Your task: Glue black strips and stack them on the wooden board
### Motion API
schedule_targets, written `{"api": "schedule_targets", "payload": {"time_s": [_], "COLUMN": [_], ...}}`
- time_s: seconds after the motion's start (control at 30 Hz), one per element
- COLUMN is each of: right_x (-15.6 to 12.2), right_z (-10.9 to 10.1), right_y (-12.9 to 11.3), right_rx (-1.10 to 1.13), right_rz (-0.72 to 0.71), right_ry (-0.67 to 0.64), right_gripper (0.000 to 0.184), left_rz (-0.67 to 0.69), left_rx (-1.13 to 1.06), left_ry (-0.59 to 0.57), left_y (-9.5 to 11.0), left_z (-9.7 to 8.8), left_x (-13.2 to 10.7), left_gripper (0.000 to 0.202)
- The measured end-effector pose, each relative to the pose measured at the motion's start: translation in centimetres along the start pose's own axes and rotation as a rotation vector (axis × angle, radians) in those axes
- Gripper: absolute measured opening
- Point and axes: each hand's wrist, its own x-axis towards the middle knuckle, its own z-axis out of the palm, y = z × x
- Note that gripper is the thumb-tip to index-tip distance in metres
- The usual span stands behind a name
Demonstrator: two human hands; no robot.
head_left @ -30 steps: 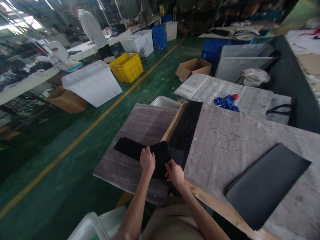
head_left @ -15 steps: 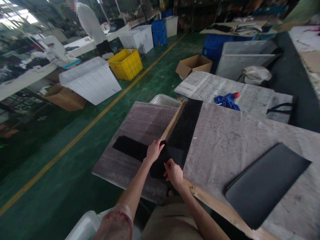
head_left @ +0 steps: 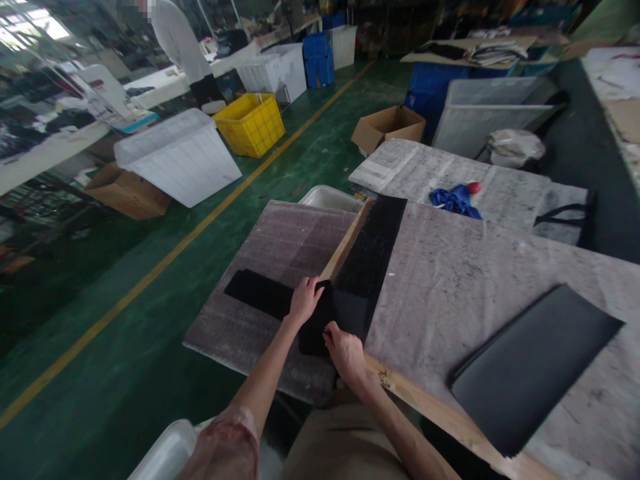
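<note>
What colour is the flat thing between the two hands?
The flat piece is black; it shows best in the head view.

At the centre of the frame, the thin black flat sheet (head_left: 313, 341) looks matt and smooth, while the long black rectangular strip (head_left: 375, 243) above it has a faint, scuffed sheen, beside a pale bare-wood edging strip (head_left: 345, 243). The dark grey rectangular sheets (head_left: 535, 367) at lower right look smooth with a soft sheen, on a greyish-brown tabletop (head_left: 440, 287) that is dull and scratched. Toward the top, the yellow grid-sided crate (head_left: 255, 130) looks like plastic, the open brown box (head_left: 373, 130) like matt cardboard, and the crumpled blue bundle (head_left: 455, 201) like cloth.
</note>
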Motion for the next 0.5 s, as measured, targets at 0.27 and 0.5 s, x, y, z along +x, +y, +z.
{"api": "schedule_targets", "payload": {"time_s": [0.27,0.5], "right_x": [-0.1,-0.2], "right_z": [-0.4,-0.1], "right_y": [0.2,0.0], "right_rx": [-0.092,-0.11], "right_rz": [-0.092,-0.139], "right_ry": [0.031,0.025], "right_gripper": [0.012,0.016], "left_rz": [0.026,0.078], "left_rx": [-0.08,-0.059], "left_ry": [0.165,0.133], "left_y": [-0.4,0.0], "left_z": [-1.9,-2.9], "left_x": [-1.8,-6.7], "left_gripper": [0.037,0.034]}}
